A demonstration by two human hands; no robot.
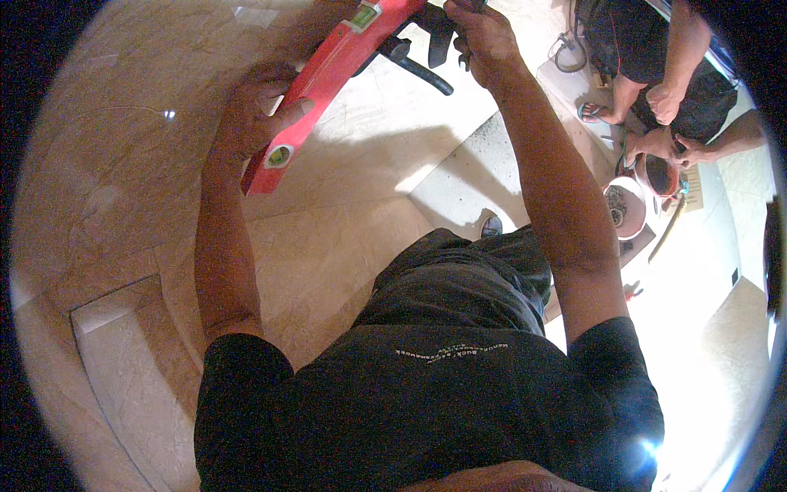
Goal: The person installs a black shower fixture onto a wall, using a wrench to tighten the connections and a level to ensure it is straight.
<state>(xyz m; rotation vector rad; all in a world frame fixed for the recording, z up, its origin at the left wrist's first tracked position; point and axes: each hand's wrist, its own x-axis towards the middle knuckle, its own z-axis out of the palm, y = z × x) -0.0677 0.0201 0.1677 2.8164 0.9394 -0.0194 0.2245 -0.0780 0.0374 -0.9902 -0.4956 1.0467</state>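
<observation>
A red spirit level (324, 90) with green vials slants up along the tiled wall at the upper left. Around its lower part my left hand (262, 119) is closed, the thumb lying across its face. Up at the top edge, my right hand (488, 45) has its fingers wrapped round a black tool (438, 33); its upper end is cut off by the frame, and I cannot make out its kind. Close behind the level, a black bar (422, 75) sticks out toward the right, partly hidden by it.
Polished beige tiles (123, 189) cover the wall, with a recessed niche (123, 320) at the lower left. To the right, a co-worker's hands (656, 143) are near a reddish bucket (658, 174). Beside it stand a white bucket (630, 197) and a yellowish stick (668, 231).
</observation>
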